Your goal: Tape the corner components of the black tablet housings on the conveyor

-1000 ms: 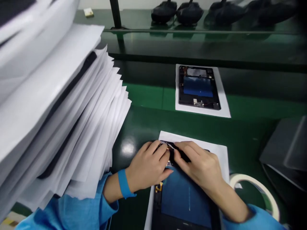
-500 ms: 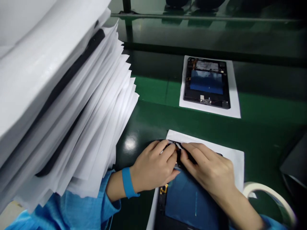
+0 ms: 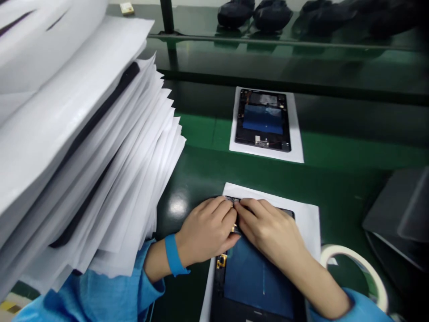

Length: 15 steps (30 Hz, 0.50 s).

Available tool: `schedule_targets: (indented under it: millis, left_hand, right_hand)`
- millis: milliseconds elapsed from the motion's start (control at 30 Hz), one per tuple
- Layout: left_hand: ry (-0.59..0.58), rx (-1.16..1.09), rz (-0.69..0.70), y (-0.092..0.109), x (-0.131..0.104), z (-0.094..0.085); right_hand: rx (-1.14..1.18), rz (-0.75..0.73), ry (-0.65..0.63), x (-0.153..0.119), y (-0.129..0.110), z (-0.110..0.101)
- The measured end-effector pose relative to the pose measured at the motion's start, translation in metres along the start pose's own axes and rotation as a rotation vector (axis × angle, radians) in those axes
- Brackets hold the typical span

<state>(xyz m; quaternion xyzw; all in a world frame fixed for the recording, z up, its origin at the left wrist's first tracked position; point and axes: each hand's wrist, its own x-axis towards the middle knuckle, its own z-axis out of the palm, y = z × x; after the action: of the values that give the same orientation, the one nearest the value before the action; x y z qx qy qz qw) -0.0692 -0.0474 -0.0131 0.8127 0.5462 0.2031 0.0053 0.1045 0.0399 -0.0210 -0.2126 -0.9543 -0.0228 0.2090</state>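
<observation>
An opened tablet point(image 3: 231, 308) lies face down on a white sheet point(image 3: 307, 226), its large blue battery point(image 3: 256, 279) showing. My left hand point(image 3: 209, 230) rests over its upper left part, fingers curled down onto the board area and thumb by the battery's top edge. From the right, my right hand point(image 3: 271, 230) meets it there, fingertips pinched close together beside the left fingers. Whatever small part lies between the fingertips is hidden. A blue band point(image 3: 174, 255) circles my left wrist.
A tall stack of white sheets point(image 3: 110, 197) with dark panels between them leans at the left. Another opened tablet point(image 3: 263, 123) lies on a sheet farther back. A tape roll point(image 3: 368, 273) sits at the right, near a dark grey object point(image 3: 398, 219). Dark rounded objects point(image 3: 273, 15) stand on the back shelf.
My right fingertips have moved left, up against the left fingers, and the pale strip between the hands is now covered. The view has shifted, showing more of the back shelf.
</observation>
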Motion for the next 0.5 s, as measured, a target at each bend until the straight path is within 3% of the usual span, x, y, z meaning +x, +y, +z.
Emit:
schedule_targets:
  millis: [133,233,333,433,500]
  left_hand:
    - [-0.049,0.022,-0.011,-0.002,0.003,-0.003]
    - [-0.075,0.071,0.042,-0.007,0.006,-0.002]
    - [-0.083,0.081,0.086,-0.011,0.008,0.0]
    - [-0.066,0.082,0.104,-0.012,0.008,0.002]
    - [-0.062,0.082,0.108,-0.012,0.008,0.002]
  right_hand:
    - [-0.024,0.048,-0.063,0.001,-0.013,-0.01]
    - [-0.019,0.062,-0.077,-0.019,-0.017,-0.029]
    - [-0.094,0.144,0.05,-0.068,-0.006,-0.059]
    - [-0.545,0.406,0.246,-0.127,0.022,-0.087]
    - [-0.687,0.496,0.312,-0.155,0.043,-0.098]
